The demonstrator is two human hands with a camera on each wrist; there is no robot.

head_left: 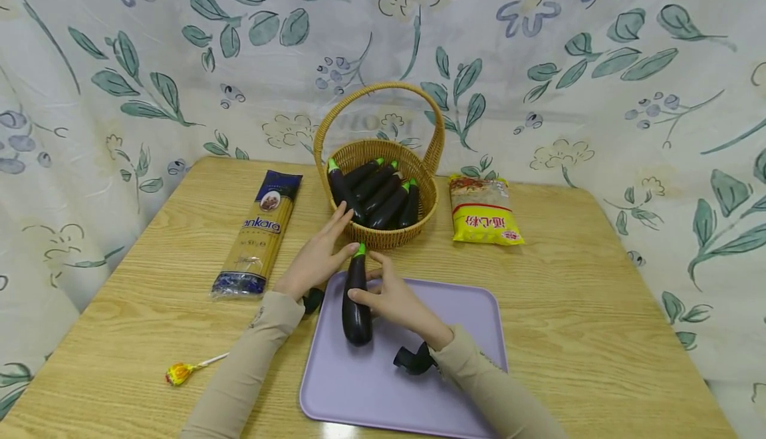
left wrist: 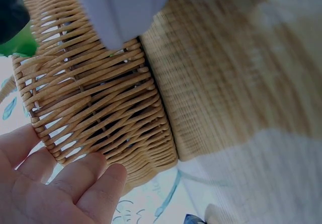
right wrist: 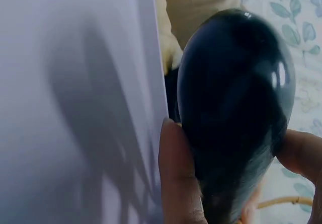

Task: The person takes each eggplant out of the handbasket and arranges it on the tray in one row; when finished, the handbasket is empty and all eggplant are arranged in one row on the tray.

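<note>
My right hand grips a dark purple eggplant between thumb and fingers, above the left part of a lilac tray. Its green stem end points toward a wicker basket. In the right wrist view, the rounded end of the eggplant hangs apart from the tray, casting a shadow on it. Several more eggplants lie inside the basket. Extended fingers of my left hand reach the basket's front left side; the left wrist view shows them at the wicker rim.
Left of the basket lies a pack of spaghetti. A yellow bag lies to its right. Near the left sleeve is a wrapped lollipop. The basket's tall arched handle rises above it, before a floral cloth.
</note>
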